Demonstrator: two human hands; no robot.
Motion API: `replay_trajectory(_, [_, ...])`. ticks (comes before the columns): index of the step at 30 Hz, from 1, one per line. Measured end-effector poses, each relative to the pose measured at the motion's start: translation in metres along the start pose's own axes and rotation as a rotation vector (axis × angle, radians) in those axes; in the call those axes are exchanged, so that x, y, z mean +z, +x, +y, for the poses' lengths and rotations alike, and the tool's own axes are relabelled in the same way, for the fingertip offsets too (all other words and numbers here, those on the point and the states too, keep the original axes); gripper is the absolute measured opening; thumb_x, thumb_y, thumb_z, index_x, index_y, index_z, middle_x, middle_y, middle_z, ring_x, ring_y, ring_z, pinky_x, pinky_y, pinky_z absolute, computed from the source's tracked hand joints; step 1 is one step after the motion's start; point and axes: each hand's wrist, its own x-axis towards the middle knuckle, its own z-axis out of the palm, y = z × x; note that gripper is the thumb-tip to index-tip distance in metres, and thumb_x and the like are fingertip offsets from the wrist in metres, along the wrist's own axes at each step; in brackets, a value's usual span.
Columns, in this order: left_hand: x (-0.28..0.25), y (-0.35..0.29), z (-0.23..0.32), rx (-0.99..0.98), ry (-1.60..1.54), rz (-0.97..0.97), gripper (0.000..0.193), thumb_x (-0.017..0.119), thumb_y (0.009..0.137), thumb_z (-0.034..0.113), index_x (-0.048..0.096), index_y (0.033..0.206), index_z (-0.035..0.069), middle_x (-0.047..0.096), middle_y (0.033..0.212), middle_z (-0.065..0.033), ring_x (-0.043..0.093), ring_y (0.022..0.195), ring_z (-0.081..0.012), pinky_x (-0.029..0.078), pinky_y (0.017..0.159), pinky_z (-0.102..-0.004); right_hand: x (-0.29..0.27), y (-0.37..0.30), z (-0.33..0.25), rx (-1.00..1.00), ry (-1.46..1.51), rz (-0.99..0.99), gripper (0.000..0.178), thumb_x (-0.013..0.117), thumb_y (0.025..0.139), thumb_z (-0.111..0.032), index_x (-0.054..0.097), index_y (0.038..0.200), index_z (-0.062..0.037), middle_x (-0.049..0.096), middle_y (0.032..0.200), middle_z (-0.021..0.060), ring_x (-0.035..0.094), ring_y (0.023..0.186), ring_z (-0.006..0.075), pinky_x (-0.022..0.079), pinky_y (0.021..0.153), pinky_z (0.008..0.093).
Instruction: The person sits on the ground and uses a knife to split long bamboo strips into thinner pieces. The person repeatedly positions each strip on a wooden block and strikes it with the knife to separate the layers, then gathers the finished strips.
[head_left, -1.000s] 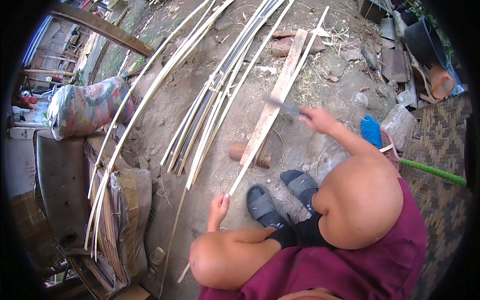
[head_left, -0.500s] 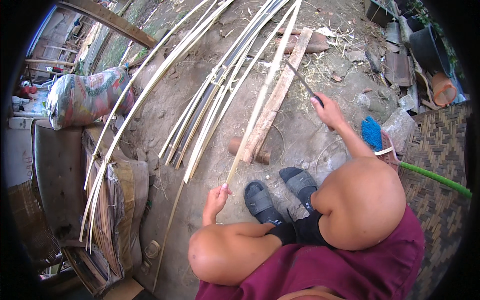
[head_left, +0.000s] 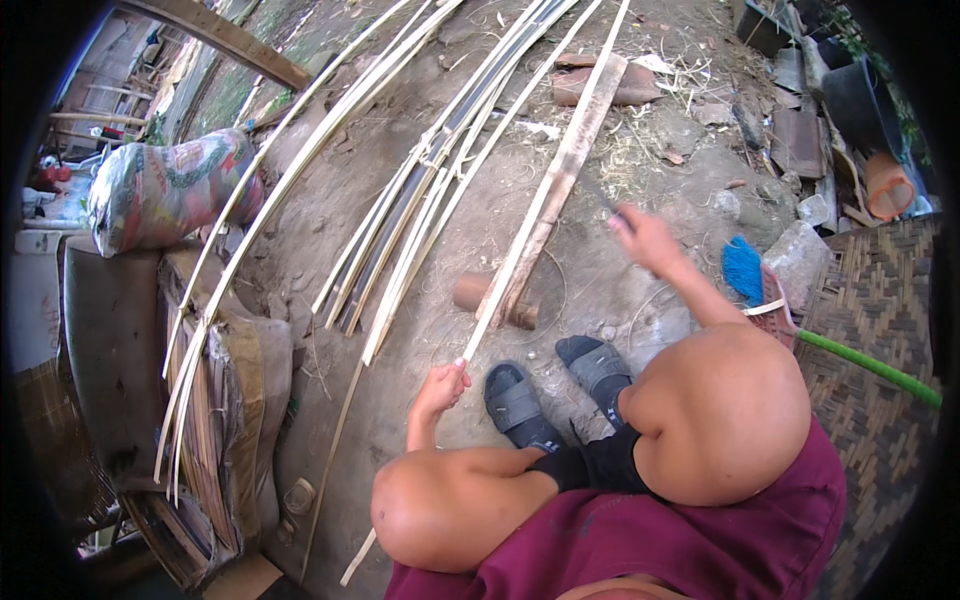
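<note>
My left hand [head_left: 440,388] is closed on a long pale bamboo strip [head_left: 545,200] just in front of my left knee. The strip runs away from me along a worn wooden board [head_left: 570,175], whose near end rests on a short round log [head_left: 466,292]. A pale strip end [head_left: 357,562] shows beside my left knee; my leg hides whether it belongs to the same strip. Right of the board, my right hand [head_left: 648,243] grips a knife [head_left: 604,202]. Its dark blade is smeared by motion and points toward the board.
Bundled bamboo strips [head_left: 430,165] lie left of the board, and more long strips [head_left: 300,140] arch over a torn padded seat [head_left: 265,380]. A stuffed sack [head_left: 175,190] stands far left. At right are a blue-bristled broom [head_left: 742,270] and a woven mat [head_left: 880,300].
The held strip has shifted right, onto the board. A strip end now shows beside my left knee. My right hand has come slightly nearer me, and the knife blade has blurred.
</note>
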Motion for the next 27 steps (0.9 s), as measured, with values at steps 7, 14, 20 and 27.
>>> replay_trajectory(7, [-0.009, -0.015, -0.024, -0.094, 0.014, -0.073, 0.054, 0.048, 0.101, 0.052, 0.058, 0.074, 0.006, 0.041, 0.052, 0.0048, 0.031, 0.040, -0.0065, 0.026, 0.039, -0.0265, 0.055, -0.066, -0.025, -0.435, -0.229, -0.382, 0.041, 0.055, 0.096, -0.041, 0.058, 0.127, -0.0135, 0.068, 0.100, 0.0220, 0.068, 0.088, 0.0398, 0.055, 0.075, 0.0502])
replay_trajectory(14, [0.008, 0.004, -0.023, 0.115, 0.091, 0.065, 0.052, 0.052, 0.100, 0.048, 0.063, 0.076, 0.003, 0.050, 0.054, 0.0006, 0.046, 0.047, -0.0098, 0.035, 0.044, -0.0273, 0.070, -0.052, -0.020, -0.432, -0.135, -0.271, 0.043, 0.054, 0.097, -0.045, 0.059, 0.127, -0.0141, 0.069, 0.092, 0.0218, 0.068, 0.086, 0.0409, 0.055, 0.075, 0.0499])
replay_trajectory(20, [-0.016, -0.005, -0.075, 0.144, 0.176, 0.135, 0.048, 0.053, 0.101, 0.043, 0.067, 0.079, 0.003, 0.053, 0.056, 0.0003, 0.049, 0.051, -0.0081, 0.038, 0.048, -0.0265, 0.023, 0.003, 0.010, -0.120, -0.165, -0.162, 0.042, 0.054, 0.097, -0.045, 0.060, 0.125, -0.0143, 0.069, 0.092, 0.0212, 0.067, 0.087, 0.0422, 0.054, 0.078, 0.0507])
replay_trajectory(27, [-0.003, -0.004, -0.076, 0.291, 0.339, 0.209, 0.052, 0.052, 0.101, 0.046, 0.068, 0.077, 0.002, 0.054, 0.056, -0.0003, 0.048, 0.051, -0.0089, 0.037, 0.047, -0.0284, 0.037, -0.018, 0.000, -0.311, -0.226, -0.235, 0.043, 0.054, 0.097, -0.045, 0.061, 0.125, -0.0141, 0.069, 0.097, 0.0209, 0.067, 0.090, 0.0411, 0.053, 0.081, 0.0505])
